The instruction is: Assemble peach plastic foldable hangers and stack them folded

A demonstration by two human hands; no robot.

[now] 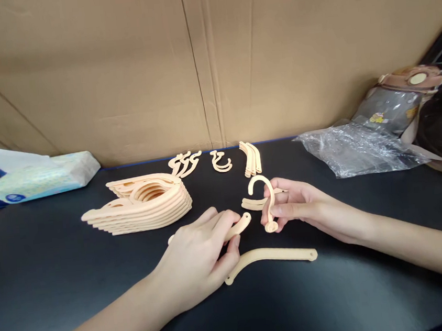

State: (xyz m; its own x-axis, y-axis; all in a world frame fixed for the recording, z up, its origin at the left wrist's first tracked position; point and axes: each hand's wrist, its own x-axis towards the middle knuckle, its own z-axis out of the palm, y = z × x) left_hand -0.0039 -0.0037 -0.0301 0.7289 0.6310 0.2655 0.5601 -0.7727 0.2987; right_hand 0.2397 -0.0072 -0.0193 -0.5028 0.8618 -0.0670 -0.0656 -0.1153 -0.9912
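Nearest the camera, the left forearm [115, 324] leads to the left hand [200, 249], its fingers closed around a curved bar [238, 228], while the right hand [300, 204] pinches a hook [272, 196] upright near the bar but apart from it, above the black table [356, 288]. The step appears to be pairing the two parts; the next move would call for aligning the hook's round foot [271, 227] with the bar's holed end [246, 217]. Both parts are smooth and cream-coloured, the hook slender, its open crook turned left.

Black table [349, 299] — hooks [227, 168], hanger arms [250, 158] along far edge; tissue pack [48, 178] toward far-left corner — clear plastic wrap [349, 149] toward far-right.
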